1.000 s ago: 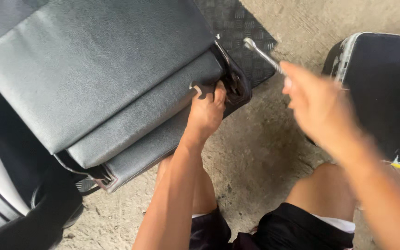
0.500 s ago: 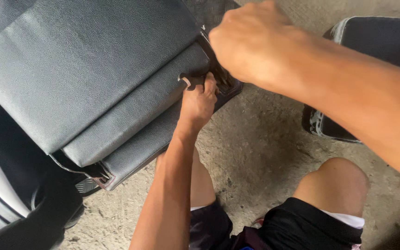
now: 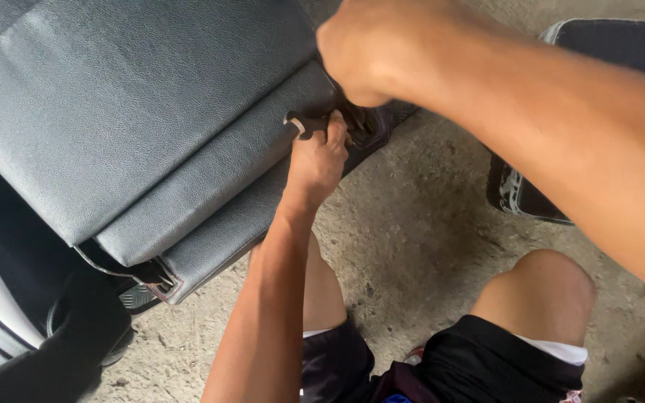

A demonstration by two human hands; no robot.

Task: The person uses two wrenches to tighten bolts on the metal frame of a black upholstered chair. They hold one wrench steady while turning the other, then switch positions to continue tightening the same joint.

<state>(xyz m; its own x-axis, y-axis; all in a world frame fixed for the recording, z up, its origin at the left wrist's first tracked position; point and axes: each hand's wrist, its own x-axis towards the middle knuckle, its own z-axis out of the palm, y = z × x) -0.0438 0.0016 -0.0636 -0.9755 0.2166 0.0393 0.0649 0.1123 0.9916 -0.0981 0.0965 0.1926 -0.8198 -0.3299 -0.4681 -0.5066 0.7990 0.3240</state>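
seat cushion (image 3: 136, 112) | left hand (image 3: 319, 160) grips edge | right hand (image 3: 382, 48) above

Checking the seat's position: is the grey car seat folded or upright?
Folded: the grey car seat lies in flat stacked layers on the concrete floor.

Lighting: soft, even daylight; shadows weak. Mild sheen on grey seat cushion (image 3: 136, 112). Right hand (image 3: 382, 48) close to lens, slightly blurred. Concrete floor (image 3: 419, 246) sharp.

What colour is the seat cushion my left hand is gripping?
Dark grey, with a grained leather-like surface. The seat cushion shows best in the head view, where the left hand grips its edge.
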